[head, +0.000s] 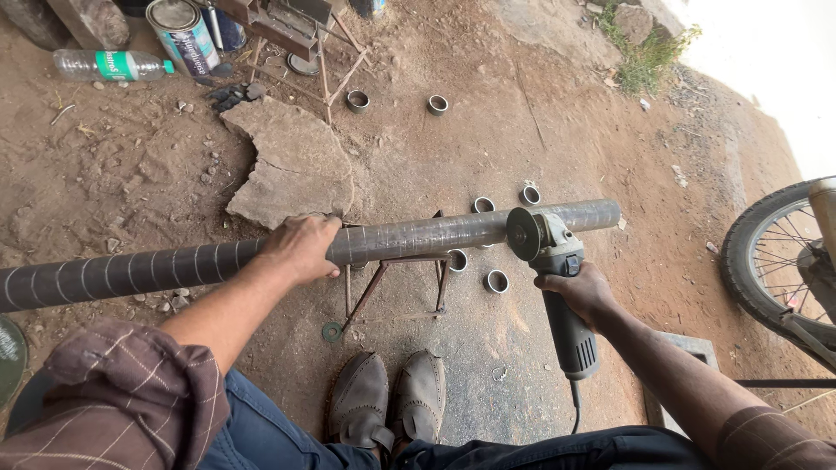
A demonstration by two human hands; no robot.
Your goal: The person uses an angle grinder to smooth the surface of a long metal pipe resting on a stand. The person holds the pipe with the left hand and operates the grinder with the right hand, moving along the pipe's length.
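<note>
A long grey metal pipe (435,233) with pale marked rings lies across a small rusty stand (396,283), running from the left edge to mid-right. My left hand (302,246) grips the pipe from above near the stand. My right hand (582,292) holds a grey angle grinder (557,287), its disc (523,233) against the pipe close to the right end. Several short cut pipe rings (495,280) lie on the dirt beyond and under the pipe.
A flat stone slab (292,161) lies behind the pipe. A plastic bottle (109,64), a paint can (183,35) and a metal frame (305,35) sit at the top left. A bicycle wheel (779,261) stands at right. My shoes (392,400) rest below the stand.
</note>
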